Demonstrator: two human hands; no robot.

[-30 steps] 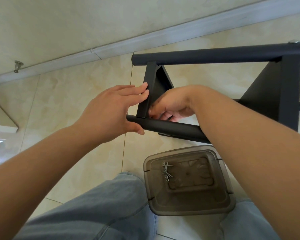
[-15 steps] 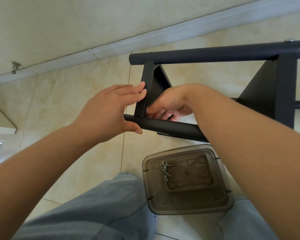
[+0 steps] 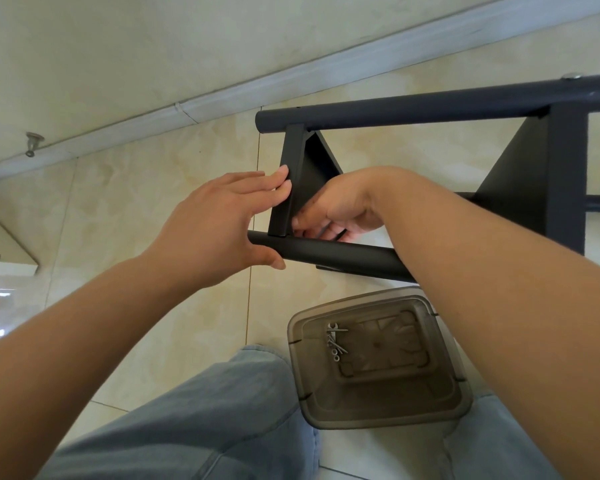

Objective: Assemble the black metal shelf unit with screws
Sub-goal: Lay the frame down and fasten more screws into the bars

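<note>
The black metal shelf frame lies on its side over the tiled floor. A flat cross bracket (image 3: 290, 174) joins its far tube (image 3: 413, 107) to its near tube (image 3: 343, 254). My left hand (image 3: 215, 223) presses straight fingers against the bracket's left face, with the thumb under the near tube's end. My right hand (image 3: 340, 209) reaches in behind the bracket at its lower joint. Its fingers are curled round a thin dark tool that is mostly hidden. Several silver screws and washers (image 3: 335, 341) lie in a smoky plastic lid (image 3: 395, 410) on the floor.
A second, wider bracket (image 3: 565, 174) crosses the frame at the right, with a silver screw head (image 3: 571, 76) above it on the far tube. My knees in jeans (image 3: 222, 410) flank the lid. The skirting (image 3: 187, 109) and a door stop (image 3: 32, 142) lie beyond.
Hardly anything differs. Both hands stay at the bracket's lower joint, and the view has shifted slightly.
</note>
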